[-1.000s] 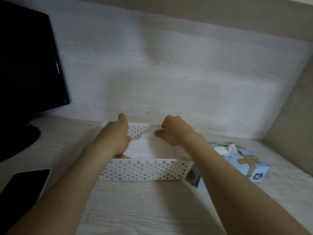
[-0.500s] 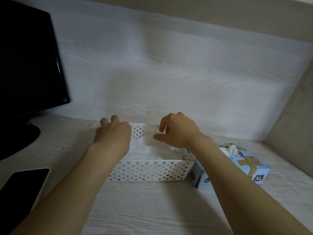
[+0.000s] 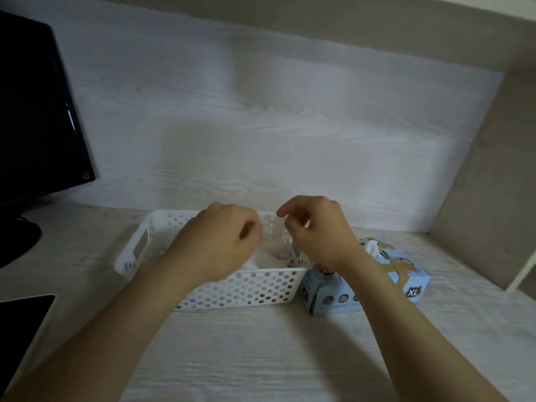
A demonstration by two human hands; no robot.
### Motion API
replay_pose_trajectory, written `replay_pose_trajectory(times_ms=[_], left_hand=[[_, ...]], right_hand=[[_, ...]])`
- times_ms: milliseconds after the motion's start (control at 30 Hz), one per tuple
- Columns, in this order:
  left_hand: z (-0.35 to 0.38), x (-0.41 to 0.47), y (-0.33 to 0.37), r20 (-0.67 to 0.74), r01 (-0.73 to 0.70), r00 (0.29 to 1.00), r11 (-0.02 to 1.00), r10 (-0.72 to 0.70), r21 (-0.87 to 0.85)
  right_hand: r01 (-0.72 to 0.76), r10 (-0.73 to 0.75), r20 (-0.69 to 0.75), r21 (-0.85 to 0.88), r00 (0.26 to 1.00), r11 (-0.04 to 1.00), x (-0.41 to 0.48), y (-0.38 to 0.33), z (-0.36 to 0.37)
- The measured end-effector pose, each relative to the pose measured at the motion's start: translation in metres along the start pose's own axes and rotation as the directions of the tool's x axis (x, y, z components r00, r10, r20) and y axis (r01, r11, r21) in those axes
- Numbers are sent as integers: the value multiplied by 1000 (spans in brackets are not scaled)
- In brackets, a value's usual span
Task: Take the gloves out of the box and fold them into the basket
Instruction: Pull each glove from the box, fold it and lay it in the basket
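Thin see-through glove held between both hands, above the basket.
Left hand and right hand each pinch an edge, fingers curled. White perforated basket sits directly under them. Blue XL glove box lies under the right wrist, just beside the basket. Dark monitor stands well left of the left hand.

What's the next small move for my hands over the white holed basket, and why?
Probably lower the thin translucent glove into the white perforated plastic basket. The left hand and right hand hover just above it, fingers curled, seemingly pinching that faint film between them, and a pale pile already lies inside.
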State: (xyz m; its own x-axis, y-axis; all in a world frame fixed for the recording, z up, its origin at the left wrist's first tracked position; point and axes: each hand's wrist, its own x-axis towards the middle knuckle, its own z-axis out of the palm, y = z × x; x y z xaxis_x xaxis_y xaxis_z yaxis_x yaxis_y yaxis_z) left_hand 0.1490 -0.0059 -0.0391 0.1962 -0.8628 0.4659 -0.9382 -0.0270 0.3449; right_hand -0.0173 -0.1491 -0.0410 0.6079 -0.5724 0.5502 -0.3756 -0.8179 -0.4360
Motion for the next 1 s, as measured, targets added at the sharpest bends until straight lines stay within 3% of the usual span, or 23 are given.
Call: replay_pose_trajectory(times_ms=[133,233,367,667,1000], left_hand=[[33,-16,47,-167,-265,941,949,293,172],[67,-24,63,-228,-358,885,905,407,228],[100,-26,73,-197,-357,879,873,435,334],[113,-22,76,-185,-329,862,799,472,504],[116,-27,68,-201,-314,872,825,447,470]], right_hand=[[-113,115,10,-87,993,990,-26,31,-27],[-201,206,13,-167,978,965,-45,51,-47],[-283,287,8,-142,958,949,-62,70,-60],[-261,264,55,-65,963,963,-61,77,-55],[-162,163,-9,-170,987,972,-60,78,-42]])
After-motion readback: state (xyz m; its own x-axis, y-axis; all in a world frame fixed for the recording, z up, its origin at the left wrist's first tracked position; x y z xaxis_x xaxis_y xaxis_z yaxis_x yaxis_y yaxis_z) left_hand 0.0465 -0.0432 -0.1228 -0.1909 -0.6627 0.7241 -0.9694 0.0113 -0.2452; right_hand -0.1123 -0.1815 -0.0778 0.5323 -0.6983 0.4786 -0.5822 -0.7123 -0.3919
